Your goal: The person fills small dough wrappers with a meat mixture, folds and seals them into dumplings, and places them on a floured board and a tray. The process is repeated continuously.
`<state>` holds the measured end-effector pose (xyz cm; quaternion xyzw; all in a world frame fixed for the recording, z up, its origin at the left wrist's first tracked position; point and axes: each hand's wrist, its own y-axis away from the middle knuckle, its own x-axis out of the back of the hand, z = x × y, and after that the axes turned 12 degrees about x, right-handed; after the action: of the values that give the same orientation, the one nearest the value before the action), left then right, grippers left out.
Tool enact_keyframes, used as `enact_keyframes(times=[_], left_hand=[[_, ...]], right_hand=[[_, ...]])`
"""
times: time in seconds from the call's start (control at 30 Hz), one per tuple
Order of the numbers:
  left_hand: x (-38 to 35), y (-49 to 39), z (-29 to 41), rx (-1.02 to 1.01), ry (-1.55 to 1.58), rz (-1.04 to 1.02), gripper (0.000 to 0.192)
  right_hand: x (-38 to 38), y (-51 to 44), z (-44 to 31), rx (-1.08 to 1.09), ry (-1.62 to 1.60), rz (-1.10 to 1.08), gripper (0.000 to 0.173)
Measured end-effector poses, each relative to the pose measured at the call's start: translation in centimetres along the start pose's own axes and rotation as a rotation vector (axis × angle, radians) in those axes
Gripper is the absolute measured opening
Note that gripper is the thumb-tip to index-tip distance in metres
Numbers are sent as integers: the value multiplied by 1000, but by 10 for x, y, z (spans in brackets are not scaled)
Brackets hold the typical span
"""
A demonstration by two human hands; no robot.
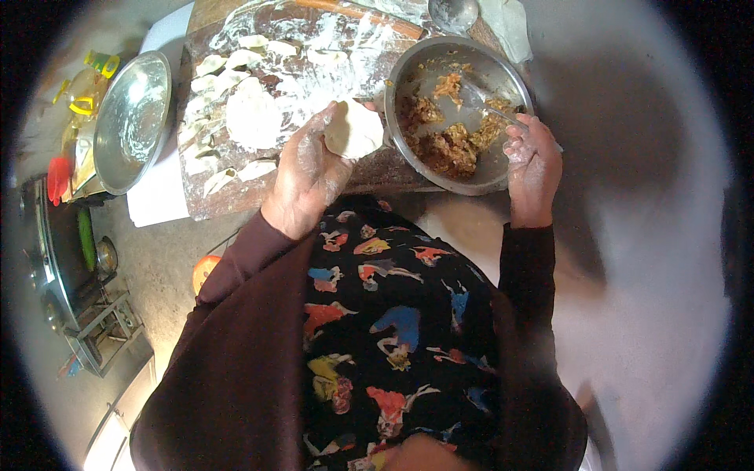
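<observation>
A round dough wrapper (355, 130) lies across the palm and fingers of my left hand (312, 162), which is dusted with flour. My right hand (535, 150) grips the handle of a metal spoon (500, 112) at the right side of a steel bowl (412, 158). A lump of filling (449, 87) sits by the spoon's head, and more chopped filling (453, 150) clings to the bowl's bottom and wall. On the floured wooden board (235, 203), folded dumplings (221, 181) lie around a pile of flat dough wrappers (254, 115).
A rolling pin (368, 17) rests at the board's far edge, near a small metal bowl (453, 13). To the left stands a tilted metal basin (132, 123), beside an oil bottle (85, 85) with a yellow handle. A metal rack (109, 329) is lower left.
</observation>
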<state>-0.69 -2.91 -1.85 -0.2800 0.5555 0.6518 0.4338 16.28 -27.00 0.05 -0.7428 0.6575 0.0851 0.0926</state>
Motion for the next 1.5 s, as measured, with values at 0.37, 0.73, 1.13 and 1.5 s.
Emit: enact_keyframes(times=[0.37, 0.73, 1.13, 1.5], left_hand=[[-14, -5, -7, 94, 25, -133, 54], [-11, -13, 4, 87, 180, -239, 48], [13, -9, 13, -39, 48, 70, 44], [3, -4, -25, 123, -11, 47, 41]], right_hand=[[-16, 16, -7, -208, -254, -128, 28], [-36, 72, -1, 1018, 562, -906, 34], [-12, 43, 15, 397, 672, -545, 16], [-3, 57, 15, 436, 737, -692, 18]])
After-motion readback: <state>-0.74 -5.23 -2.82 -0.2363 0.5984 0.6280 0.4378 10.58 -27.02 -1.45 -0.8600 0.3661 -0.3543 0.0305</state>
